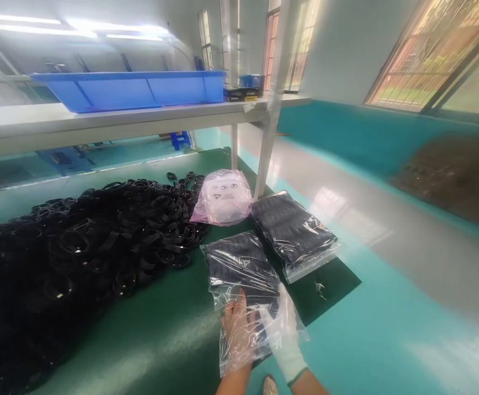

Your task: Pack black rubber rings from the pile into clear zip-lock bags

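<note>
A clear plastic bag (243, 263) of neatly stacked black items lies on the green tabletop near me, its open end towards me. My left hand (239, 329), bare, reaches under the clear film at that end. Its fingers are stretched out against the black contents. Along the right side of the same bag lies my right hand (283, 329) in a white glove, thumb and fingers apart; the film partly covers it. Beside this bag, to the right, rests a second filled clear bag (292, 230). Behind both sits a pinkish plastic bag (225, 197) with printed symbols.
A large heap of coiled black cables (100, 247) covers the left of the green table (174, 340). White shelf (161, 118) above holds a blue bin (141, 90) and a small dark box (240, 94). A shelf post (266, 148) stands behind the bags. Small scraps (320, 289) lie near the table's right corner.
</note>
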`<state>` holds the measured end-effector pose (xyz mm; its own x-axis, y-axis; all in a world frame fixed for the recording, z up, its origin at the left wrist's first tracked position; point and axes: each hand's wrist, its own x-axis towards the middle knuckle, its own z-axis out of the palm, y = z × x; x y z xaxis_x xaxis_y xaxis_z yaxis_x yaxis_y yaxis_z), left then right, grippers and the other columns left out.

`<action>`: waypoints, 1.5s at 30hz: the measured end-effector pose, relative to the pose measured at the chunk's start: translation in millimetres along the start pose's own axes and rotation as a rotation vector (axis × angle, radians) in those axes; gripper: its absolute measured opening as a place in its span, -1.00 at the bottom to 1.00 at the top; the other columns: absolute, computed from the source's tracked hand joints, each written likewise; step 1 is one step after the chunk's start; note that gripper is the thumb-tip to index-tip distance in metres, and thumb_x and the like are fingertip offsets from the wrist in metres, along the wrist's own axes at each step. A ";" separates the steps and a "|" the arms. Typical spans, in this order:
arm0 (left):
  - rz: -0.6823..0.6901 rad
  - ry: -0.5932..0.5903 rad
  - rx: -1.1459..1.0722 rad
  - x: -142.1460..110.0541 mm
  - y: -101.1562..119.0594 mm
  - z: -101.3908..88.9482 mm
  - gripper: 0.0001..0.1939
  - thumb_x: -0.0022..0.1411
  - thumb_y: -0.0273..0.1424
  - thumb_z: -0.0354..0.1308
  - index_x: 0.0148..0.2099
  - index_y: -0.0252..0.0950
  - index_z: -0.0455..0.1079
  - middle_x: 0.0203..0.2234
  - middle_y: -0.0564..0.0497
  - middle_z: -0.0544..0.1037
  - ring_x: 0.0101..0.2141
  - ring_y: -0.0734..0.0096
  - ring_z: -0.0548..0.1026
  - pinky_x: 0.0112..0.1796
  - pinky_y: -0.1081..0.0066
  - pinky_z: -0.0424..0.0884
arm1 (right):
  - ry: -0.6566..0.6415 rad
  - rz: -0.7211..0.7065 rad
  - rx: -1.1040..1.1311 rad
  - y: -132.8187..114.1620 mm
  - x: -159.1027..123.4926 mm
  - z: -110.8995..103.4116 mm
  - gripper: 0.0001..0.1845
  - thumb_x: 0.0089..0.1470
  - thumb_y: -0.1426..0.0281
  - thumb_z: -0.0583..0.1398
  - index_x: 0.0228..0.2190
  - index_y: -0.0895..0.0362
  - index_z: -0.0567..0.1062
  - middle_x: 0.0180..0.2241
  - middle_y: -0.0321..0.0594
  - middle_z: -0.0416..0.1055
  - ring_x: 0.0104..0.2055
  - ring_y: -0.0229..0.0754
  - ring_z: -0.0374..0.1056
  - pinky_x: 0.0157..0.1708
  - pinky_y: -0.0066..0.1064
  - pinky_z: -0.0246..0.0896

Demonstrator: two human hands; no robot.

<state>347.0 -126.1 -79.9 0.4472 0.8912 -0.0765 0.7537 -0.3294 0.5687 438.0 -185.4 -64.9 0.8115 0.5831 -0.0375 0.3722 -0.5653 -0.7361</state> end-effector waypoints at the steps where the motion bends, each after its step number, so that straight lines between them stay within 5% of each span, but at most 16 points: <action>1: -0.003 0.010 0.053 0.9 2.6 -0.4 -0.52 0.16 -0.34 -0.08 0.15 -0.20 0.13 -0.08 -0.15 0.37 -0.04 0.00 0.30 -0.10 0.06 0.25 | 0.019 -0.007 0.046 5.4 -3.0 1.6 -0.30 0.02 0.27 0.02 0.15 0.21 -0.08 0.15 0.02 -0.01 0.17 0.00 -0.02 0.09 -0.14 -0.03; 7: -0.038 -0.063 0.171 9.0 14.2 2.8 -0.55 0.21 -0.31 -0.17 0.15 -0.18 0.15 0.10 -0.10 0.23 0.06 -0.03 0.20 -0.01 -0.03 0.13 | 0.018 -0.169 0.001 22.8 -15.9 -3.5 -0.33 0.06 0.34 -0.02 0.17 0.12 -0.16 0.23 -0.12 -0.21 0.25 -0.05 -0.26 0.15 -0.11 -0.14; 12: -0.058 -0.061 0.087 7.6 17.1 -5.1 -0.54 0.22 -0.25 -0.17 0.15 -0.16 0.15 0.17 -0.03 0.11 0.13 -0.08 0.08 0.06 -0.08 0.00 | 0.051 -0.173 -0.023 25.0 -12.2 -5.9 -0.39 0.08 0.37 -0.06 0.16 0.09 -0.08 0.20 -0.11 -0.15 0.21 -0.04 -0.14 0.14 -0.12 -0.12; 17: -0.051 -0.049 0.160 7.8 21.5 -5.3 -0.59 0.20 -0.26 -0.15 0.06 -0.16 0.27 0.16 -0.05 0.13 0.10 -0.09 0.13 0.03 -0.11 0.04 | 0.050 -0.060 -0.089 20.6 -3.5 -0.2 -0.35 0.03 0.40 -0.04 0.16 0.18 -0.05 0.11 -0.01 0.00 0.15 0.02 0.00 0.12 -0.10 -0.08; 26: -0.033 0.037 0.307 8.6 27.5 3.0 -0.58 0.20 -0.26 -0.15 0.06 -0.20 0.27 0.12 -0.14 0.19 0.00 -0.12 0.23 -0.12 -0.10 0.23 | -0.007 -0.150 -0.081 32.4 -11.8 -3.3 -0.29 -0.03 0.44 0.00 0.16 0.22 -0.09 0.19 -0.01 -0.15 0.22 0.01 -0.19 0.15 -0.11 -0.13; 34: -0.050 0.017 0.330 5.0 31.5 -0.5 -0.56 0.23 -0.26 -0.23 0.07 -0.23 0.26 0.11 -0.21 0.19 -0.01 -0.18 0.24 -0.12 -0.16 0.18 | -0.176 -0.244 -0.232 26.3 -13.7 -16.7 -0.33 -0.05 0.51 -0.01 0.13 0.05 0.03 0.06 -0.09 0.12 0.12 -0.03 0.06 0.10 -0.12 -0.03; 41: -0.089 -0.051 0.296 5.7 34.8 -6.6 -0.56 0.22 -0.27 -0.19 0.11 -0.21 0.22 0.15 -0.18 0.13 0.05 -0.22 0.18 -0.07 -0.20 0.12 | -0.216 -0.274 -0.311 21.2 -5.4 -17.1 -0.39 -0.01 0.51 -0.06 0.12 0.07 0.10 0.08 -0.11 0.15 0.10 -0.05 0.09 0.06 -0.19 0.05; 45: -0.083 -0.051 0.316 5.8 35.5 -8.8 -0.56 0.21 -0.29 -0.18 0.11 -0.22 0.21 0.14 -0.19 0.15 0.04 -0.21 0.20 -0.08 -0.17 0.15 | -0.247 -0.358 -0.342 14.4 2.3 -18.6 -0.26 -0.09 0.56 -0.03 0.16 0.00 -0.02 -0.01 -0.15 0.24 -0.03 -0.08 0.22 -0.05 -0.24 0.15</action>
<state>372.1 -129.9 -53.0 0.3953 0.9050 -0.1573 0.8972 -0.3436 0.2774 453.5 -203.1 -63.0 0.4929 0.8700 -0.0134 0.7639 -0.4401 -0.4720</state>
